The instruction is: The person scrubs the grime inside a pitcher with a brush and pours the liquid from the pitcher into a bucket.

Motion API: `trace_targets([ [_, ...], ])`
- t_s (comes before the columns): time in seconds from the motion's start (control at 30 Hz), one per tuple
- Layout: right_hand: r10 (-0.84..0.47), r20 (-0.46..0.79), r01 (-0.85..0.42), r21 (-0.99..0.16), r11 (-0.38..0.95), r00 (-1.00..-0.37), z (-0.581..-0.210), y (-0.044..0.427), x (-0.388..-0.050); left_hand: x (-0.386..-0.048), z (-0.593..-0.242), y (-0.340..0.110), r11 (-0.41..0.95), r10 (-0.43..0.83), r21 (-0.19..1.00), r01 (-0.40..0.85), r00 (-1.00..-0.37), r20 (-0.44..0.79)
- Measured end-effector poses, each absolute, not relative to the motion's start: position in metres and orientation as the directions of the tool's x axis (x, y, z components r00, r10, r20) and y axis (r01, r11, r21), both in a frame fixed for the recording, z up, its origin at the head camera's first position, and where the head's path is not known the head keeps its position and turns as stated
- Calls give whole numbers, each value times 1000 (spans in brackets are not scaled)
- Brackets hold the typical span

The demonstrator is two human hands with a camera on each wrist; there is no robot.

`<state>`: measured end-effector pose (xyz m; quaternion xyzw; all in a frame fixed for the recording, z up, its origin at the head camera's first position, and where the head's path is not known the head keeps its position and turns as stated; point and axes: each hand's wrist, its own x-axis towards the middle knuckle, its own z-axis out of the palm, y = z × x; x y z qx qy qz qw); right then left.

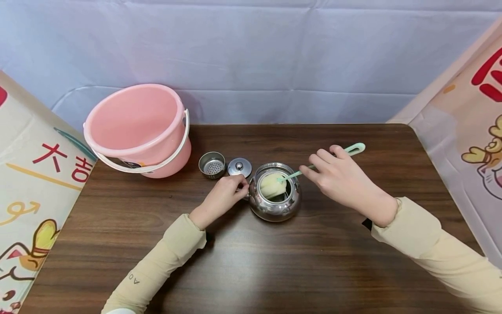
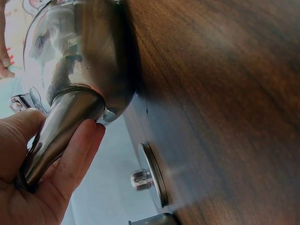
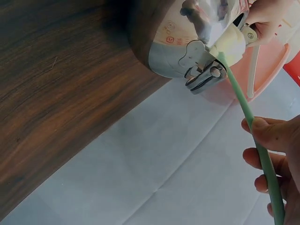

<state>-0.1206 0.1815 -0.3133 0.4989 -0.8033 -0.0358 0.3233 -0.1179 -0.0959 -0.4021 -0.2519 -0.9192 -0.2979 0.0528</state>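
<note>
Left of right grip [image 1: 333, 176] stood kettle [image 1: 276, 213], sponge [image 1: 272, 186] partly inside; green handle [image 1: 356, 149] slanted down-left from right grip's pinch; nearer left grip [image 1: 222, 195] clasped spout [image 2: 65, 129].

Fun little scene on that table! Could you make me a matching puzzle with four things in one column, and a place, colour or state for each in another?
1. Bucket
2. Sponge
3. Lid
4. Spout

A. Between strainer and teapot
B. Held in the fingers of the left hand
C. Pink
D. In the teapot's opening

Pairs: 1-C, 2-D, 3-A, 4-B
</note>
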Motion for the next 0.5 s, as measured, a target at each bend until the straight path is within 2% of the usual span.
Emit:
trace_targets([
  [0.3, -835, 465, -767, 406, 497, -295, -311, 178, -115, -118, -403, -96, 694, 432, 524, 494, -868, 246],
  [0.5, -836, 478, -770, 414, 485, -269, -309, 174, -113, -118, -403, -96, 696, 431, 523, 493, -869, 244],
])
